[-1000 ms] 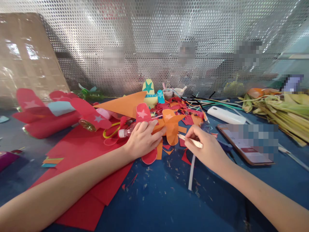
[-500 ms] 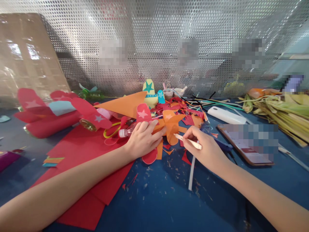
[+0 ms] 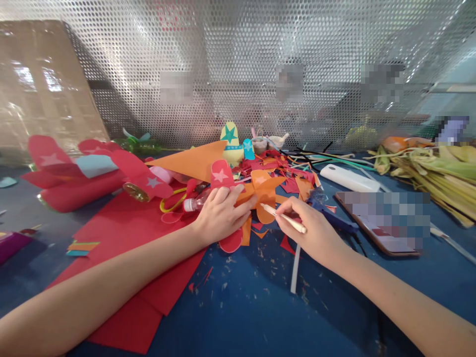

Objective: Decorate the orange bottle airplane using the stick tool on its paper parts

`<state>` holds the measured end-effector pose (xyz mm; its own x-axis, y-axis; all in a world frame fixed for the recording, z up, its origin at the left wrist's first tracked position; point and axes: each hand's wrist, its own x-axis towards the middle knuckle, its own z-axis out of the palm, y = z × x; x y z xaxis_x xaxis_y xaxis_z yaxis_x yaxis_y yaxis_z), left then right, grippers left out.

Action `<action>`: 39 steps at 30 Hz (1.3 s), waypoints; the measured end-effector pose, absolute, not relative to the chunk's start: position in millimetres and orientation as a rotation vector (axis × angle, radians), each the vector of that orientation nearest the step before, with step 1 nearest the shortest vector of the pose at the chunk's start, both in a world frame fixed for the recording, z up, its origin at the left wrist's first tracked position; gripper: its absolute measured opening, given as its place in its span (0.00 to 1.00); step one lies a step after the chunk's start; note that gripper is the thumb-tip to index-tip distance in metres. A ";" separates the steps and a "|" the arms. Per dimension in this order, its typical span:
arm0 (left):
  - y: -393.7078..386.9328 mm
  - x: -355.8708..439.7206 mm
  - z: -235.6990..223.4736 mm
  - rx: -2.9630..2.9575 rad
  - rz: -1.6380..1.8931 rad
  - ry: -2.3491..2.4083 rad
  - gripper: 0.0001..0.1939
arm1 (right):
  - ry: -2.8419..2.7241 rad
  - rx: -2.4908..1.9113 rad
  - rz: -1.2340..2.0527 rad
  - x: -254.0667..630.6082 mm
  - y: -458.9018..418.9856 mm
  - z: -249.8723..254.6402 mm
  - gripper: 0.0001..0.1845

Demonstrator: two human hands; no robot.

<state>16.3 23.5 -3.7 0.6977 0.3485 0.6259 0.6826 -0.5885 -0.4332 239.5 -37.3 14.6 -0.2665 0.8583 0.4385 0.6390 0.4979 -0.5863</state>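
My left hand [image 3: 225, 213] lies over a small craft plane, its fingers bent round the body and holding it down. The plane has a red wing [image 3: 222, 173] with a pale star, and an orange paper tail [image 3: 266, 193] to the right of my fingers. A clear bottle neck with a white cap [image 3: 189, 204] pokes out on the left. In my right hand [image 3: 320, 233] a slim white marker [image 3: 292, 222] is pinched, its tip at the orange paper. Whether the tip touches the paper I cannot tell.
Red paper sheets [image 3: 122, 248] lie under my left forearm. A larger red paper plane [image 3: 80, 183] stands at left, and an orange paper cone [image 3: 197, 161] behind my hand. Paper scraps [image 3: 275, 161], a phone [image 3: 383, 225], a white glue-gun-like tool [image 3: 349, 177] and corn husks [image 3: 427, 168] are around.
My right hand has moved slightly left with the marker, whose tip is now further over the orange paper. My left hand has stayed in place on the plane.
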 end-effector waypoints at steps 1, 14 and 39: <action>23.5 16.2 -3.8 -2.234 -0.636 -0.786 0.18 | -2.005 -1.220 0.376 239.3 -37.1 14.4 0.03; 24.4 16.5 -4.1 -2.228 -0.635 -0.775 0.18 | -2.001 -1.187 0.336 237.5 -36.3 13.5 0.02; 24.7 17.5 -4.7 -2.237 -0.616 -0.802 0.17 | -1.731 -1.296 0.357 240.6 -39.5 13.9 0.05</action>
<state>17.5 24.7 -4.7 0.6991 0.3687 0.6126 0.6868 -0.5845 -0.4320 240.6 -39.5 13.9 -0.0291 0.8712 0.4900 0.6061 0.4052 -0.6845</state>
